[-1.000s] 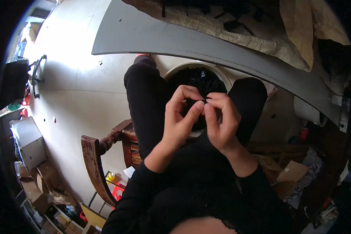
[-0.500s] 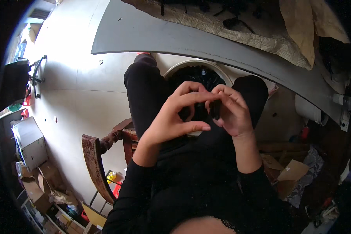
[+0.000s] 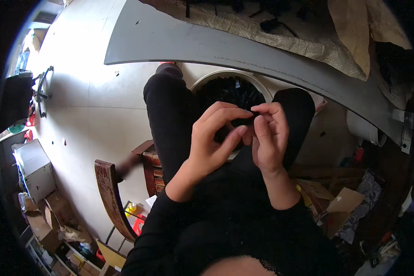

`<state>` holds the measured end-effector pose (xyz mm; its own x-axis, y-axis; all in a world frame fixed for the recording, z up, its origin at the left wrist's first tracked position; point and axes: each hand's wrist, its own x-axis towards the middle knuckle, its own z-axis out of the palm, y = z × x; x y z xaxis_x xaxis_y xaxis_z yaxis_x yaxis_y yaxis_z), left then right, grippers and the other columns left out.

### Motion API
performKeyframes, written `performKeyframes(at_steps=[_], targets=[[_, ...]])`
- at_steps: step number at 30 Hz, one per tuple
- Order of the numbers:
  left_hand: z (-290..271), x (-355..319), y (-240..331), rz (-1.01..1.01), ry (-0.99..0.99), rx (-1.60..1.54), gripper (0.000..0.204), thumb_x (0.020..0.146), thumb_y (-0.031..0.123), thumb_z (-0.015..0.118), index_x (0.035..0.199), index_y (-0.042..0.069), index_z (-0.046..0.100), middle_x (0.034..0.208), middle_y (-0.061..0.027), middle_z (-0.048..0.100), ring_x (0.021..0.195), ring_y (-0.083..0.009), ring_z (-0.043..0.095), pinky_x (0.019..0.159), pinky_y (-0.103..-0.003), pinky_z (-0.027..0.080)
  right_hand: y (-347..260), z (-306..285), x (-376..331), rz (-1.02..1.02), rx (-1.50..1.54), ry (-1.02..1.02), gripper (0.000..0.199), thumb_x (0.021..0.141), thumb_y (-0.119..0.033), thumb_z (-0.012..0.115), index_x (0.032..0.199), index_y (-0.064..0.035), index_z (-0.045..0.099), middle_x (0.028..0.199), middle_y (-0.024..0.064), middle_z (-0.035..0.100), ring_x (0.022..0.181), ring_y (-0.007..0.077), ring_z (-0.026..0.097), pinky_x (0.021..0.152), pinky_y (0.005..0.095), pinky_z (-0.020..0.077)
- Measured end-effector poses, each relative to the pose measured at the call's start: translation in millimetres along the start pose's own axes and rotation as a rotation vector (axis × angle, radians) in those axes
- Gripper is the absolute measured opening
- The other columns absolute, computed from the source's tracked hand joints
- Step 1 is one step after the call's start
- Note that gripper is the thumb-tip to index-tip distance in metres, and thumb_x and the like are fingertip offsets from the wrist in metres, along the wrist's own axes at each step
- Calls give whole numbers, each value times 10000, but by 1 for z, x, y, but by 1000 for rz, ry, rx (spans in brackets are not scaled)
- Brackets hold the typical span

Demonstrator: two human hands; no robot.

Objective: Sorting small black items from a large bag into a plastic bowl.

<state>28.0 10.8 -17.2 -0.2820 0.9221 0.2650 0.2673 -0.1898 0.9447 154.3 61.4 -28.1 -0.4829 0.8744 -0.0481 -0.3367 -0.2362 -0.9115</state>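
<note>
My left hand (image 3: 215, 137) and my right hand (image 3: 271, 140) meet above my lap, fingertips almost touching. Between them is a small black piece (image 3: 255, 114), mostly hidden by the fingers; its exact kind is too dark to make out. The right thumb and forefinger pinch it, while the left fingers curl in against its other side. Just beyond the hands, between my knees, stands a round pale tub (image 3: 262, 84) heaped with dark, glossy pieces (image 3: 227, 89).
A grey tabletop (image 3: 170, 43) crosses ahead, bearing a woven sack (image 3: 317, 53) with black bits on it. A worn wooden chair (image 3: 106, 193) is at my left. Cardboard boxes (image 3: 55, 209) lie at the lower left, with torn cardboard (image 3: 345, 200) on the right.
The right hand has turned, its thumb now upright against the forefinger, so less of the black piece shows. The left fingers and thumb have drawn closer together.
</note>
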Motion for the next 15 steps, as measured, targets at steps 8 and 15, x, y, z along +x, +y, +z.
performKeyframes(at_steps=[8, 15], targets=[[-6, -17, -5, -236, 130, -440, 155, 858, 105, 482, 878, -35, 544, 912, -70, 475, 580, -71, 431, 523, -197, 344, -14, -3, 38, -319, -726, -45, 61, 852, -36, 509, 854, -7, 563, 819, 43, 559, 649, 62, 471, 578, 182, 372], [-9, -14, -2, -429, 15, -477, 167, 839, 134, 494, 834, -24, 548, 768, -46, 485, 597, -74, 437, 517, -204, 343, -34, -35, 153, -873, -1606, 158, 162, 783, -49, 548, 929, -70, 614, 1066, 75, 554, 951, 284, 513, 818, 373, 423]])
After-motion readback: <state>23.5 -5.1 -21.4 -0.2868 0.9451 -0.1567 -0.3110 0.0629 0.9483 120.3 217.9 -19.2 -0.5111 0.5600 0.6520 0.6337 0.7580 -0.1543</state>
